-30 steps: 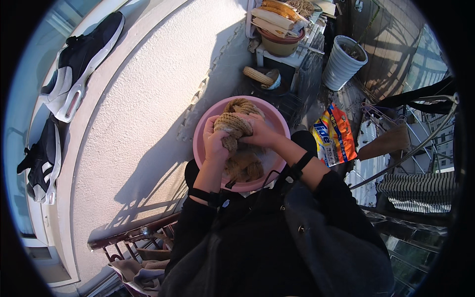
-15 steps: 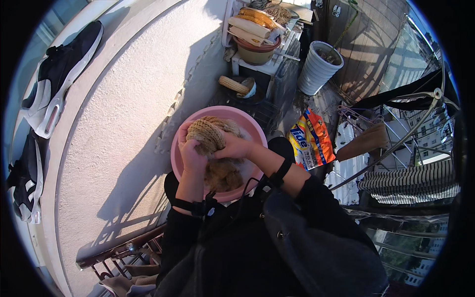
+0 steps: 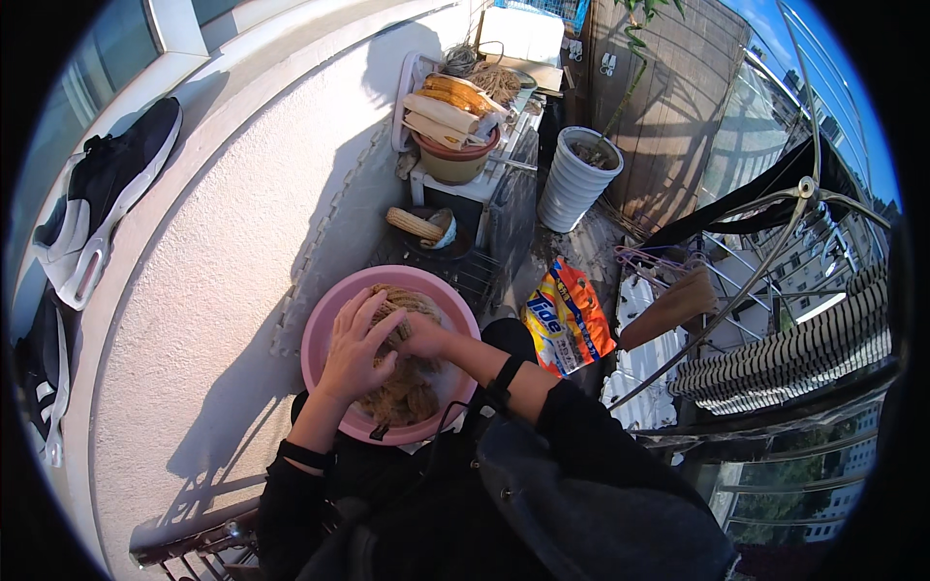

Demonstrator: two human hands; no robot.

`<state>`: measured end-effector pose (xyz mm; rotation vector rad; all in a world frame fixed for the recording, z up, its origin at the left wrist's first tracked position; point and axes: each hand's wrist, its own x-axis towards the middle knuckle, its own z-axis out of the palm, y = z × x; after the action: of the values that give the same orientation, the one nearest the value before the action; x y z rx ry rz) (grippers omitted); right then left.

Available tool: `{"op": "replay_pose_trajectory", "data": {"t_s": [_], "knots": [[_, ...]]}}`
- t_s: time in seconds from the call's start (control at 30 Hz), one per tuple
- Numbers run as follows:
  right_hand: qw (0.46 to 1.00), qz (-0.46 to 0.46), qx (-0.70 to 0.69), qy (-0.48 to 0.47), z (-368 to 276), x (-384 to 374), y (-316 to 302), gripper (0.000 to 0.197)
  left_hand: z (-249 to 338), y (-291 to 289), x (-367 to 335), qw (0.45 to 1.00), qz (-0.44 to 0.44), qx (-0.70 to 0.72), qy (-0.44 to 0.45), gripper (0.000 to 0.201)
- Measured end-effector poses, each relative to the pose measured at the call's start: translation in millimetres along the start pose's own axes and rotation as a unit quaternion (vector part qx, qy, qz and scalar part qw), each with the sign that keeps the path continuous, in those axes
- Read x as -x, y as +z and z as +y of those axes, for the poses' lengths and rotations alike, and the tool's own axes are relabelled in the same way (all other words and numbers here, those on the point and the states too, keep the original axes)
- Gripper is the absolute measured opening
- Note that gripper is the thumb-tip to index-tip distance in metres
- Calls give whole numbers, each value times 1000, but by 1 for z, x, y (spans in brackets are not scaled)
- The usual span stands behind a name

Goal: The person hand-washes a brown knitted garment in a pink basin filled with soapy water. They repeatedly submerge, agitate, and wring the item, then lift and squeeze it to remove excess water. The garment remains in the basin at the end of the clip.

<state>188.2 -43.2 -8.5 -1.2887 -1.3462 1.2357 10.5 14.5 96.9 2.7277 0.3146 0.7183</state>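
Observation:
A pink plastic basin [image 3: 314, 339] holds suds and a wet, tan knitted garment [image 3: 405, 397], whose exact kind I cannot make out. Part of it is bunched up near the basin's far side, and the rest lies in the near half. Over the bunched part rests my left hand [image 3: 353, 347], its fingers stretched and spread against the knit. My right hand [image 3: 421, 337] comes in from the right with its fingers curled round the knit. Some of those fingers are hidden behind the left hand and the cloth.
An orange detergent bag [image 3: 570, 318] stands right of the basin. Beyond are a dark pan [image 3: 441, 247] with a corn cob [image 3: 412, 225], a pot of corn [image 3: 453, 167] and a white planter [image 3: 578, 181]. A pale wall [image 3: 203, 290] runs along the left; a metal drying rack [image 3: 765, 261] stands right.
My left hand has opened, its fingers now spread over the knit instead of wrapped round it. The bunched garment sits lower in the basin. The whole view has shifted, showing more beyond the basin.

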Motion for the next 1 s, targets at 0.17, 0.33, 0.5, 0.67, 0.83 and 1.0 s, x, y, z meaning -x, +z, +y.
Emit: {"op": "replay_pose_trajectory", "data": {"t_s": [0.17,0.33,0.5,0.67,0.83,1.0], "knots": [[980,108,109,-131,8,0,11,52,-7,12,-5,999,-34,-8,24,51],[995,56,72,-34,18,5,10,30,-27,56,-6,998,46,13,-46,21],[989,128,68,-35,35,1,11,27,-36,83,-9,992,71,14,-106,12],[983,96,72,137,36,2,13,25,-40,94,-7,987,63,0,-148,14],[972,151,161,77,26,7,19,30,-45,101,-4,977,42,11,-210,14],[968,150,173,105,24,7,22,32,-49,111,0,959,29,22,-282,14]]}}
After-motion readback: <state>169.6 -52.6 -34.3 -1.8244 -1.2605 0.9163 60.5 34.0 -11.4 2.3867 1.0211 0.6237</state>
